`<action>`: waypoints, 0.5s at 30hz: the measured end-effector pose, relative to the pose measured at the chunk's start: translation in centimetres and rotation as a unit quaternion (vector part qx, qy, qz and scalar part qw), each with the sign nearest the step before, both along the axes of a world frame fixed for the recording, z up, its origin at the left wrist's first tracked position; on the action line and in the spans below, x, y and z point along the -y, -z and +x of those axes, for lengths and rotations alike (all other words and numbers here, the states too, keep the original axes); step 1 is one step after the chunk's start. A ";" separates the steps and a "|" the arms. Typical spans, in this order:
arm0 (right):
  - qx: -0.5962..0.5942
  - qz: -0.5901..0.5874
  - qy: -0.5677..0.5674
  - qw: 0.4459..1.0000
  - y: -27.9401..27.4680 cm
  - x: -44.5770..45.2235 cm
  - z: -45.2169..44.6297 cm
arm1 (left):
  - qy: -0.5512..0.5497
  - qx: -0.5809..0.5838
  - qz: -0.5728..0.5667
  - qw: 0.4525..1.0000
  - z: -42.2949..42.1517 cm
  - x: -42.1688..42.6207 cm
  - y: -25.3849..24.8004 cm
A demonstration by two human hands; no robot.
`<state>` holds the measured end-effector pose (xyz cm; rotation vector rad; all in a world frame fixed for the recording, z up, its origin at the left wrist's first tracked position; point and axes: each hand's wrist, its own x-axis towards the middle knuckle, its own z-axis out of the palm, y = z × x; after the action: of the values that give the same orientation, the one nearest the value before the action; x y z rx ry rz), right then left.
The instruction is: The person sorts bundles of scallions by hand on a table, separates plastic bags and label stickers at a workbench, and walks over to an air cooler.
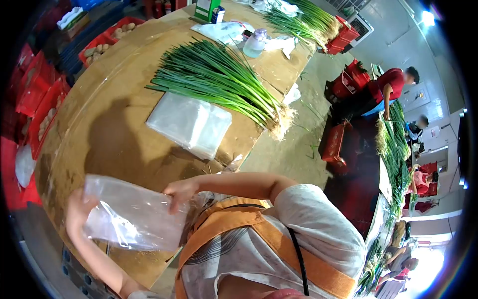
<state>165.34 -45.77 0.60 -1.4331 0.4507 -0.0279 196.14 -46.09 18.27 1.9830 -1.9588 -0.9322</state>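
Note:
Between my two hands is a clear plastic bag (137,219), spread flat and shiny, above the near part of the table. My left hand (79,212) grips its left edge, with the fingertips behind or against the plastic. At the upper right of the bag, my right hand (181,193) pinches it close to my body. Farther up on the table lies a stack of clear plastic bags (191,124). A large bunch of green onions (214,79) rests partly over that stack, its roots toward the right edge.
A lidded jar (255,44), a green box (205,10) and more green onions (298,22) occupy the table's far end. Red crates (37,92) stand at left. Across the aisle, a person in red (391,84) leans over another onion-covered table.

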 end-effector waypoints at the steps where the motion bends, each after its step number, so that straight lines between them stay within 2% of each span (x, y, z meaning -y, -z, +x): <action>1: -0.008 0.076 0.020 0.997 1.0 -0.5 0.4 | 0.027 0.079 0.032 0.996 0.4 1.4 2.3; 2: -0.025 0.113 0.042 0.992 2.0 -0.6 0.8 | -0.019 -0.005 0.057 0.998 1.4 2.5 6.2; 3: -0.041 0.151 0.066 0.985 3.1 -0.7 1.1 | -0.004 -0.015 0.147 0.989 1.1 4.1 8.4; 4: -0.057 0.187 0.089 0.977 4.5 -0.5 1.6 | 0.023 0.001 0.178 0.984 3.5 5.6 13.9; 5: -0.104 0.157 0.096 0.977 7.7 0.1 2.6 | 0.029 -0.029 0.187 0.982 5.7 6.6 19.0; 6: -0.132 0.121 0.110 0.978 9.1 0.4 3.0 | 0.024 -0.096 0.076 0.992 8.8 7.2 27.0; 8: -0.189 0.050 0.137 0.971 10.5 1.0 3.6 | -0.014 0.187 0.034 0.982 3.6 7.2 26.0; 11: -0.171 0.094 0.138 0.971 10.0 1.0 3.6 | -0.105 0.199 -0.107 0.969 0.9 6.2 26.8; 13: -0.193 0.055 0.132 0.971 10.6 1.0 4.0 | -0.158 0.214 -0.200 0.943 -2.9 5.3 23.8; 15: -0.217 0.012 0.132 0.967 11.1 0.8 4.5 | -0.132 0.192 -0.243 0.942 -4.6 4.2 22.9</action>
<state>169.80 -46.56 -10.50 -1.3459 0.9986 0.0782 191.55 -50.27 -4.68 2.1449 -1.7929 0.0181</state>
